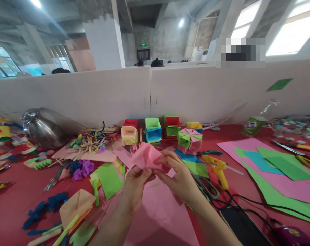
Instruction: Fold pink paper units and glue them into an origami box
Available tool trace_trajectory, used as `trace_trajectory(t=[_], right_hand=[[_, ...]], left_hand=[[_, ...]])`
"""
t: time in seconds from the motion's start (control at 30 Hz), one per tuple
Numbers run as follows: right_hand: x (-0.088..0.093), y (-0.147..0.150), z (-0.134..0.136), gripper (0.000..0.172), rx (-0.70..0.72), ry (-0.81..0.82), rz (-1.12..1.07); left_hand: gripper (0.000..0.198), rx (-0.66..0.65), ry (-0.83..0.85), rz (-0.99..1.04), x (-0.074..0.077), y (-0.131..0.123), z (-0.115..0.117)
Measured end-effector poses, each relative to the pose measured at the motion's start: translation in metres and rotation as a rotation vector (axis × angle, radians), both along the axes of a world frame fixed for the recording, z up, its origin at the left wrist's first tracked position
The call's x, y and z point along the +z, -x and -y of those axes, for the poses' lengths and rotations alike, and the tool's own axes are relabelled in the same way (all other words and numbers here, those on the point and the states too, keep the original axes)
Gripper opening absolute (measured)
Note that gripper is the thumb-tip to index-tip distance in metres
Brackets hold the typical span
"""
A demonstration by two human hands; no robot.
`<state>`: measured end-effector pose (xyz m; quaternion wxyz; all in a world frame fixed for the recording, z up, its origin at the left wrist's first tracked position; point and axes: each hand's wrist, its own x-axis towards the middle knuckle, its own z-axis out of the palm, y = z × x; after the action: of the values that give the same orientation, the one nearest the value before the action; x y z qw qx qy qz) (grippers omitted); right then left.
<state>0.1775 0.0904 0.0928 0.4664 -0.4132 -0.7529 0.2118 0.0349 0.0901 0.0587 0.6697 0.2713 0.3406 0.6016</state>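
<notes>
A piece of folded pink paper (pixel 146 155) is raised above the middle of the table, between both hands. My left hand (pixel 138 182) pinches its lower edge between thumb and fingers. From the right, my right hand (pixel 177 176) grips the same paper, its thumb close to the left thumb. Beneath my hands lies a large pink sheet (pixel 160 218). Just beyond stand folded paper boxes (pixel 153 131) in several colours. A green and pink folded paper piece (pixel 189 140) sits right of them.
On the right are a yellow glue gun (pixel 220 171), scissors (pixel 205 188), a black phone (pixel 243 225) and coloured sheets (pixel 262 171). A metal kettle (pixel 46 128), sticks (pixel 93 141) and paper scraps (pixel 110 179) lie left. A white partition (pixel 93 94) closes the back.
</notes>
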Motion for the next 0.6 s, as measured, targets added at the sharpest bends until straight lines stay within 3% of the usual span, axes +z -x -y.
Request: trace_trajectory(t=[0.43,0.6], right_hand=[[0.0036,-0.0035,-0.0032,0.012,-0.052,0.111,-0.096],[0.0001,-0.0003,-0.0032,0.007,-0.038,0.167,-0.184]], left_hand=[[0.026,-0.02,0.028,-0.221,-0.0018,0.0084,-0.0031],[0.026,-0.016,0.051,-0.153,-0.0018,0.0055,-0.0031]])
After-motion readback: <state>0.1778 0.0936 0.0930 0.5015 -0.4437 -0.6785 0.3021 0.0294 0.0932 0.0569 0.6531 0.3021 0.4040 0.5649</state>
